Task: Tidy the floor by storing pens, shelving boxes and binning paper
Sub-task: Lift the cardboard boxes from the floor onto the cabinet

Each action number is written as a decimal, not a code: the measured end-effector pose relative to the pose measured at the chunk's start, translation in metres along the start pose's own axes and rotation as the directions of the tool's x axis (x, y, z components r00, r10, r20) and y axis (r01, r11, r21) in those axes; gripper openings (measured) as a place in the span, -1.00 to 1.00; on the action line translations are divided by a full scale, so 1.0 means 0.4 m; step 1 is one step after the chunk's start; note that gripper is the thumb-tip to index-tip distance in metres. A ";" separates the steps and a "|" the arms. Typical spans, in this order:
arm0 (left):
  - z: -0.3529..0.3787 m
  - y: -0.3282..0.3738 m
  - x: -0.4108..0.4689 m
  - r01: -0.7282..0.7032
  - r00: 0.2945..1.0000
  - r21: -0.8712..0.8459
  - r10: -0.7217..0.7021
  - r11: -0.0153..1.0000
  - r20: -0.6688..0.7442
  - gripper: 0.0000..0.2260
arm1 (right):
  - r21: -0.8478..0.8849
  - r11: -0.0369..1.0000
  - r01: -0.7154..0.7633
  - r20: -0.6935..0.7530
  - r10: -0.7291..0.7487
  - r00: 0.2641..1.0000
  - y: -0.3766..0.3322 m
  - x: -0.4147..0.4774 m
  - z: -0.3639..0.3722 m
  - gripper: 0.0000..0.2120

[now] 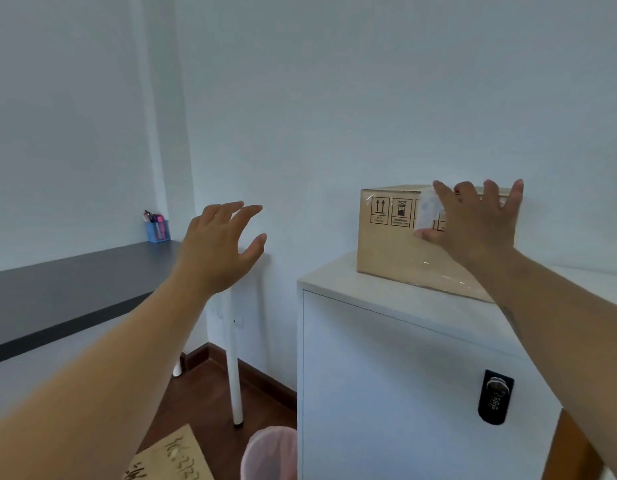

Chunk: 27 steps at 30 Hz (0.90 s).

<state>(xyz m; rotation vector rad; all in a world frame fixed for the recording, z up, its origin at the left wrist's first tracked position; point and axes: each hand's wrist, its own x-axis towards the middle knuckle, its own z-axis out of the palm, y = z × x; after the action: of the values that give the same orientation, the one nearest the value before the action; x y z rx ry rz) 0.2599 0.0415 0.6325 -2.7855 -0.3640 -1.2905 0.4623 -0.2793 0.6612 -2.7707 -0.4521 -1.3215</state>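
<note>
A taped cardboard box (pixel 386 251) with printed handling symbols stands on top of the white cabinet (pixel 386 375), close to the wall. My right hand (pixel 473 220) lies flat against the box's front face with its fingers spread and their tips at the top edge. My left hand (pixel 220 244) hovers in the air left of the box, fingers loosely spread, holding nothing. A second cardboard box (pixel 172 459) with handwriting lies on the floor at the bottom edge. A pink bin (pixel 270 452) stands beside the cabinet. A blue mesh pen holder (pixel 157 230) with pens sits on the desk.
A dark-topped desk (pixel 58 292) with white legs runs along the left wall. The cabinet door carries a black combination lock (pixel 494 396). Brown wooden floor (pixel 210 410) shows between desk leg and cabinet. White walls close the corner behind.
</note>
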 end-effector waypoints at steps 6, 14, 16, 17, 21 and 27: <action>0.047 -0.029 -0.014 0.051 0.998 0.027 -0.052 0.998 0.045 -0.49 | -0.014 0.999 0.036 -0.111 -0.038 0.993 -0.057 0.016 0.017 -0.26; 0.189 0.070 0.017 -0.035 0.992 -0.025 0.038 0.999 0.121 -0.48 | -0.002 0.997 0.082 -0.182 -0.081 0.980 -0.093 0.033 0.069 -0.20; 0.200 0.075 0.013 -0.054 0.991 -0.008 0.054 0.999 0.120 -0.49 | 0.001 0.996 0.095 -0.198 -0.093 0.976 -0.088 0.016 0.073 -0.16; 0.199 0.071 0.009 -0.056 0.992 0.003 0.055 0.998 0.117 -0.49 | 0.015 0.994 0.104 -0.207 -0.099 0.973 -0.089 0.005 0.075 -0.17; 0.180 0.016 -0.041 0.013 0.994 0.012 -0.014 1.000 0.109 -0.51 | 0.124 0.978 0.167 -0.194 -0.142 0.971 -0.180 -0.052 0.089 -0.27; 0.177 -0.095 -0.191 0.155 0.971 0.060 -0.164 0.986 0.177 -0.63 | 0.430 0.800 0.419 -0.119 -0.409 0.905 -0.453 -0.138 0.091 -0.59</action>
<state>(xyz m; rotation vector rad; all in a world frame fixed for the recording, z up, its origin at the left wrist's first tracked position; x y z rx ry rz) 0.2562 0.0741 0.5263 -2.8933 -0.6312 -1.0403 0.4068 -0.1135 0.5794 -2.3412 -1.2493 -1.1142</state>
